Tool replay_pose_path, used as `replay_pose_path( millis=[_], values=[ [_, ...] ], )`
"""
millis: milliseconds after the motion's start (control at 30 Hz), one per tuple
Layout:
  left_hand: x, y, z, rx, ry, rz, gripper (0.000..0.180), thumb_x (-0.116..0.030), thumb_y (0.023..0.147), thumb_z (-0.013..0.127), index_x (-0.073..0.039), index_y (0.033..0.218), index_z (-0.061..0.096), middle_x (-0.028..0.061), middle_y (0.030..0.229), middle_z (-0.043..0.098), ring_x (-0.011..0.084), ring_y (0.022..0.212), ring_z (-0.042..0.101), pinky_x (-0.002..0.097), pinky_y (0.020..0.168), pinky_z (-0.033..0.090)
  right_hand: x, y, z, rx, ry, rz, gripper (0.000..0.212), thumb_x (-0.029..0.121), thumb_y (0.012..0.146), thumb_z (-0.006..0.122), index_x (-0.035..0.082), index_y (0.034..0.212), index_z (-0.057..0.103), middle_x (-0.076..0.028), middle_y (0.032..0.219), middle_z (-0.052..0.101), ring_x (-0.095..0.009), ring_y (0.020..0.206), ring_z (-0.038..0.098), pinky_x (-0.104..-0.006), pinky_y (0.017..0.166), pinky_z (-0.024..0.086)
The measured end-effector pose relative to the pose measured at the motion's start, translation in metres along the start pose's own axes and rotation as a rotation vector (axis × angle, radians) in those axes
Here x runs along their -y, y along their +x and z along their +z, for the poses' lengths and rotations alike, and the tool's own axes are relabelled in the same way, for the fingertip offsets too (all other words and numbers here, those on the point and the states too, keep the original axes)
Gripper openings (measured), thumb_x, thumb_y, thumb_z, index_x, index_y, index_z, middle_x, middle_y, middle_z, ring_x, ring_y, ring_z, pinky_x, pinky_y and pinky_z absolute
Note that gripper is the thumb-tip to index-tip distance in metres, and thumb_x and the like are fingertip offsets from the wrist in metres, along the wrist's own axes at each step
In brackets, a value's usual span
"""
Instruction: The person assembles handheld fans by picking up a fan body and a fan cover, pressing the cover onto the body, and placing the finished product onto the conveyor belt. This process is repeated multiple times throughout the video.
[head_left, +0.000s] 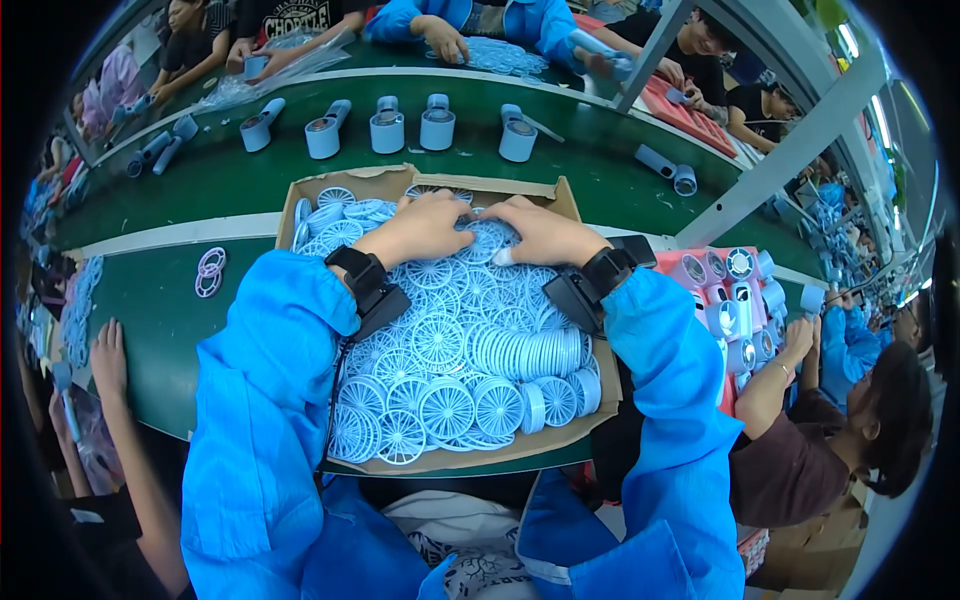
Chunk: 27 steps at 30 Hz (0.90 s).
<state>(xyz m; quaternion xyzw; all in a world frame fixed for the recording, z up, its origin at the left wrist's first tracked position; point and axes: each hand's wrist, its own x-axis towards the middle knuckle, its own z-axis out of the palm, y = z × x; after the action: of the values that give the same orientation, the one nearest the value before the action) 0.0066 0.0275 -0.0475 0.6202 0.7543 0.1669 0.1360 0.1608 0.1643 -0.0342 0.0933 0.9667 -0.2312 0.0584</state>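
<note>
A shallow cardboard box [560, 188] lies on the green table in front of me, heaped with several round light-blue plastic fan grilles [445, 380]. My left hand [420, 228] and my right hand [545, 232] rest side by side on the pile at the far end of the box, fingers curled down into the grilles. Whether either hand grips a grille is hidden by the fingers. Both arms wear blue sleeves and black wrist devices.
Several grey-blue handheld fan bodies [388, 128] lie on the green belt beyond the box. Two pink rings [210, 272] sit to the left. A pink tray of fan parts [735, 300] is on the right. Other people work on all sides.
</note>
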Motion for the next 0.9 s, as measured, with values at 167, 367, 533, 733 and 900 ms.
replay_pose_path(
  millis=[167,367,533,733,900],
  values=[
    [0.0,0.007,-0.006,0.067,-0.129,0.056,0.036,-0.036,0.081,0.055,-0.012,0.106,0.065,0.0144,0.105,0.062,0.0308,0.101,0.057,0.0428,0.087,0.043,0.001,0.0,-0.007,0.128,0.017,0.044,0.062,0.029,0.076,0.071,0.008,0.127,0.044,-0.019,0.118,0.049,-0.031,0.11,0.049,-0.0349,0.094,0.04],
    [0.007,0.007,-0.004,0.066,-0.15,0.117,0.036,-0.034,0.081,0.055,-0.007,0.103,0.065,0.0176,0.091,0.065,0.0326,0.086,0.062,0.0372,0.076,0.048,0.011,0.001,-0.007,0.116,-0.008,0.112,0.059,0.028,0.075,0.071,0.007,0.123,0.044,-0.017,0.11,0.053,-0.03,0.103,0.054,-0.0353,0.087,0.043],
    [0.003,0.004,0.001,0.05,-0.25,0.16,0.038,-0.034,0.082,0.055,-0.003,0.104,0.064,0.0194,0.092,0.065,0.0334,0.088,0.061,0.0403,0.078,0.047,-0.004,-0.003,-0.006,0.057,0.044,0.011,0.057,0.026,0.074,0.072,0.008,0.119,0.043,-0.016,0.103,0.056,-0.03,0.099,0.056,-0.0368,0.084,0.043],
    [0.003,0.001,-0.003,0.135,-0.13,0.214,0.043,-0.036,0.084,0.054,-0.002,0.109,0.061,0.0216,0.097,0.063,0.0347,0.092,0.06,0.0408,0.08,0.046,0.005,0.002,-0.002,0.085,0.087,0.072,0.054,0.025,0.074,0.072,0.008,0.117,0.043,-0.017,0.104,0.057,-0.031,0.1,0.056,-0.0382,0.086,0.043],
    [-0.009,0.003,-0.014,0.221,-0.168,0.158,0.045,-0.036,0.084,0.056,-0.004,0.116,0.056,0.0196,0.096,0.062,0.0322,0.087,0.059,0.0393,0.076,0.046,-0.004,-0.001,-0.002,0.062,0.103,0.002,0.054,0.024,0.075,0.071,0.008,0.118,0.043,-0.017,0.109,0.056,-0.031,0.103,0.055,-0.0381,0.087,0.043]
  ],
)
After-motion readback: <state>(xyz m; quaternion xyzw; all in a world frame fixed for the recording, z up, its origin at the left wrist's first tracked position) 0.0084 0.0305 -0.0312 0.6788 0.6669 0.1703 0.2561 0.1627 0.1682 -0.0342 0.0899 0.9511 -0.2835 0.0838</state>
